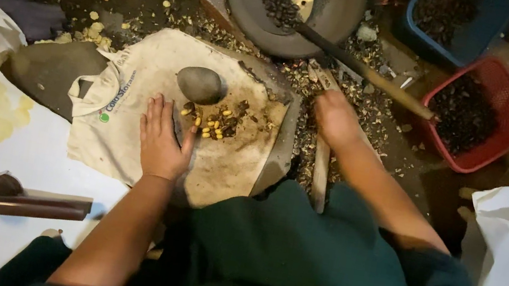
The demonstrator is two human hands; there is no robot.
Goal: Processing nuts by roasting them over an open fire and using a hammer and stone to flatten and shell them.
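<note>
Your left hand [163, 142] lies flat on the cloth-covered slab [225, 159], fingers together and holding nothing, just beside the yellow kernels [213, 126] and the grey stone [200, 84]. Your right hand [335, 117] rests among shell scraps; whether its fingers grip anything, you cannot tell.

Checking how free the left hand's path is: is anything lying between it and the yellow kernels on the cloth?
Nothing visible does. The left hand lies flat on the cloth, its fingertips just beside the yellow kernels. The grey stone sits beyond the kernels, not between.
</note>
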